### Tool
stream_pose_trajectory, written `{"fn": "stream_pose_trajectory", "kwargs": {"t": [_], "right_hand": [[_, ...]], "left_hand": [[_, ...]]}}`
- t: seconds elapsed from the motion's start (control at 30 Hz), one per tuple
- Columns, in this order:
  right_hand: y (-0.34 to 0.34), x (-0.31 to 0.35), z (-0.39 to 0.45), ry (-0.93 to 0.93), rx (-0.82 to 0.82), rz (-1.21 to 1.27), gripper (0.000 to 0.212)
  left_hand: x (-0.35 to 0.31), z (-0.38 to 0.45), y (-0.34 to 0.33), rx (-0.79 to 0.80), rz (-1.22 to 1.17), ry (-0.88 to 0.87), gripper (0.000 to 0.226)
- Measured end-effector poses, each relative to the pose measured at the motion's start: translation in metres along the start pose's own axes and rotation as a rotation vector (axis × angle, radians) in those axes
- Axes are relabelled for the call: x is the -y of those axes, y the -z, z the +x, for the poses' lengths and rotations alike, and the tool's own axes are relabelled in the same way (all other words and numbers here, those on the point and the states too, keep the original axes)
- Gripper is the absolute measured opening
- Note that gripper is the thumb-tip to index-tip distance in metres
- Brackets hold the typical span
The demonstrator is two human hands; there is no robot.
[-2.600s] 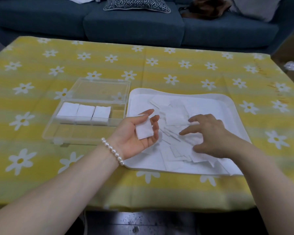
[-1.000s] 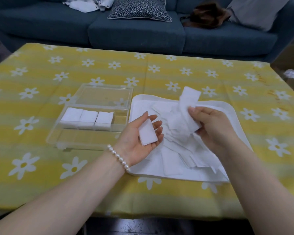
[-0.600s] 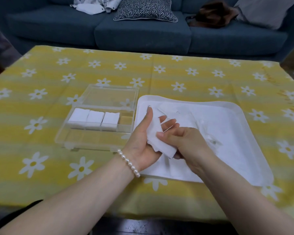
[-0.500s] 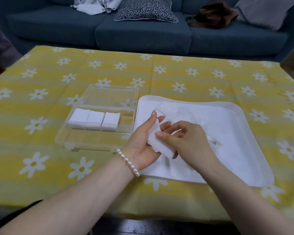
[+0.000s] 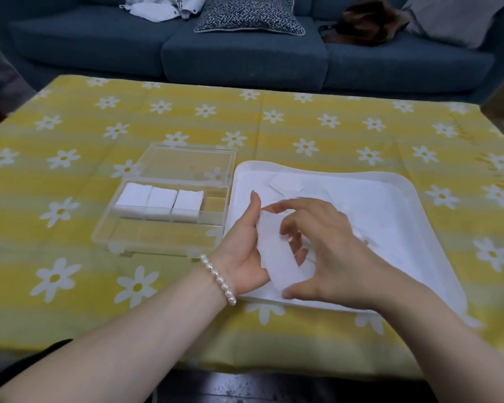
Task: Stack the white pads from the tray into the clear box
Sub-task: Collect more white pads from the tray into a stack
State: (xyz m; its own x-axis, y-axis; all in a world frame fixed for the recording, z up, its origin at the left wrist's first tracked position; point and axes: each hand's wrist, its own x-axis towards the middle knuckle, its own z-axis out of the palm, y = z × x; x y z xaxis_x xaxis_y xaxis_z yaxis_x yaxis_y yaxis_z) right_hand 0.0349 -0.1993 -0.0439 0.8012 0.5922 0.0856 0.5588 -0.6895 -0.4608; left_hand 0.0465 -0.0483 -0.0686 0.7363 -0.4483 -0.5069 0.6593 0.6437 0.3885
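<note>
My left hand [image 5: 243, 248], palm up with a pearl bracelet at the wrist, holds a small stack of white pads [image 5: 274, 251] over the tray's near left corner. My right hand [image 5: 329, 251] arches over the stack, thumb at its near end and fingertips at its far end. The white tray [image 5: 419, 216] holds loose white pads [image 5: 297, 184], partly hidden by my hands. The clear box [image 5: 163, 237] lies open to the left of the tray, with three pad stacks [image 5: 160, 199] in its far row.
A yellow tablecloth [image 5: 70, 257] with white daisies covers the table. The box's clear lid [image 5: 189, 162] lies flat behind it. A dark blue sofa [image 5: 245, 56] with a patterned cushion [image 5: 249, 14] stands beyond the far edge.
My right hand lifted pads from the tray and laid them onto the stack in my left palm. It now brackets the stack's ends. The tray's loose heap has shrunk.
</note>
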Motion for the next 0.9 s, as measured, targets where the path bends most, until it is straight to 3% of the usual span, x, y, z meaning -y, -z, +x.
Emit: {"fn": "stream_pose_trajectory", "kwargs": {"t": [0.1,0.23,0.4,0.63,0.8,0.9], "right_hand": [[-0.008,-0.001,0.002,0.025,-0.017,-0.032,0.075],[-0.011,0.0,0.003,0.031,-0.088,-0.023,0.069],[-0.011,0.001,0.004,0.018,-0.163,0.017,0.067],[-0.014,-0.002,0.004,-0.021,-0.139,-0.169,0.092],[-0.011,-0.005,0.004,-0.012,-0.115,-0.118,0.1],[-0.013,-0.008,0.004,0.048,-0.111,-0.143,0.083]], "left_hand": [[0.002,-0.003,-0.003,0.039,0.026,0.005,0.047],[0.002,-0.004,-0.003,0.068,0.036,-0.002,0.037],[0.003,-0.003,-0.001,0.065,0.016,0.03,0.058],[0.001,-0.002,-0.004,0.033,0.005,-0.005,0.055],[0.001,0.0,-0.001,0.007,0.003,-0.018,0.048],[0.002,-0.002,-0.002,0.006,0.028,-0.03,0.045]]}}
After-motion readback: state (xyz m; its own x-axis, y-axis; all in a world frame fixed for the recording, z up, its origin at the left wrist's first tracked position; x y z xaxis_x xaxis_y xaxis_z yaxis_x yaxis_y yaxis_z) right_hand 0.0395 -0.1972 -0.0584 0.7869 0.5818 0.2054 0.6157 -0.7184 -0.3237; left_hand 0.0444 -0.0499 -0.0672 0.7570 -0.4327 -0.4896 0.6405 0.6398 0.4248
